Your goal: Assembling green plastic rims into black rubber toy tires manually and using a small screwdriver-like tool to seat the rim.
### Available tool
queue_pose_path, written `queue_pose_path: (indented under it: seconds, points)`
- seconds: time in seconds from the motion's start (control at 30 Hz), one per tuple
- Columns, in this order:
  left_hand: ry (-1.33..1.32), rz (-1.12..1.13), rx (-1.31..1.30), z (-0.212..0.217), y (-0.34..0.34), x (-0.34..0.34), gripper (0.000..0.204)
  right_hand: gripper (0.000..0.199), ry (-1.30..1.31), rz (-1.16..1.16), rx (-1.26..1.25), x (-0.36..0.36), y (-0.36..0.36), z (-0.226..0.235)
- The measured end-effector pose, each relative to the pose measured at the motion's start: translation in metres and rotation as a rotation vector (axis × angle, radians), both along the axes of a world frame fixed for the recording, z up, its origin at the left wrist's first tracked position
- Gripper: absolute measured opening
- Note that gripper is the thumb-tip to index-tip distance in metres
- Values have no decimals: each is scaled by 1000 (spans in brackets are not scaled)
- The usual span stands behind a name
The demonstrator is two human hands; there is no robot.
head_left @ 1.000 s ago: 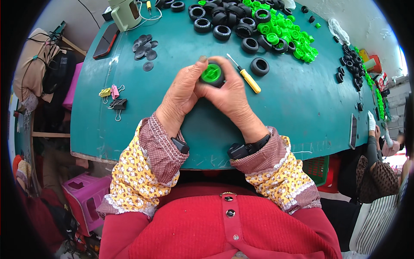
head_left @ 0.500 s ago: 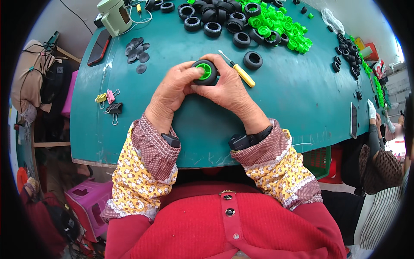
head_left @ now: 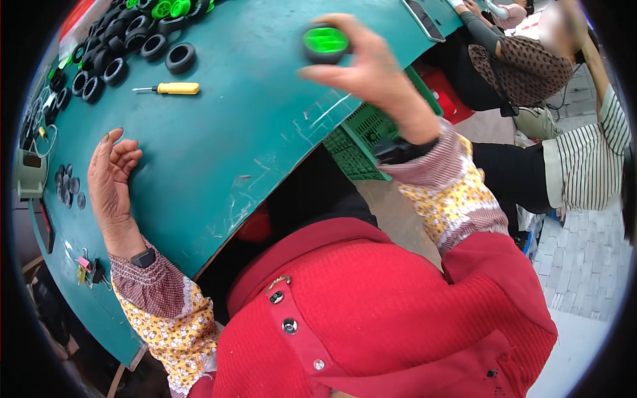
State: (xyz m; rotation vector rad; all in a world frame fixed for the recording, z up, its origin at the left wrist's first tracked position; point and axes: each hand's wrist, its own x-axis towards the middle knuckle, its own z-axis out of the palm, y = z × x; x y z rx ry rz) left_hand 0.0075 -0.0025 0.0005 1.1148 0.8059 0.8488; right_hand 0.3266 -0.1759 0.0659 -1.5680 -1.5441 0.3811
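Note:
My right hand (head_left: 375, 63) is stretched out over the table's right part, thumb and fingers around a toy wheel (head_left: 326, 42) with a black tyre and a bright green hub. The wheel is slightly smeared by motion. My left hand (head_left: 113, 179) is over the table's left side, its fingers loosely bent and apart, holding nothing. Between the hands, farther back, lies a screwdriver (head_left: 178, 88) with a yellow handle. A loose black tyre (head_left: 180, 58) lies just beyond it. Small dark discs (head_left: 67, 184) lie to the left of my left hand.
Black tyres (head_left: 114, 71) and green hubs (head_left: 171, 8) are heaped at the far left. Binder clips (head_left: 91, 268) lie near the left edge, a pale green pitcher (head_left: 30, 174) behind. A phone (head_left: 423, 20) rests at the far right. A green crate (head_left: 355, 149) stands below the table edge, near a co-worker (head_left: 524, 73).
The view has turned to the right. My hands have parted: the right has carried the wheel off to the right, while the left has let go of it and opened.

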Motion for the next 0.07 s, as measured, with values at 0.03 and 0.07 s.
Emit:
queue_pose_path:
  seconds: [0.03,0.07]
  points:
    - [23,-19,10,-4,2,3,34,55,109,-98,-100,22,-23,1]
    - [51,-36,23,-10,4,4,36,55,107,-111,-97,22,-28,0]
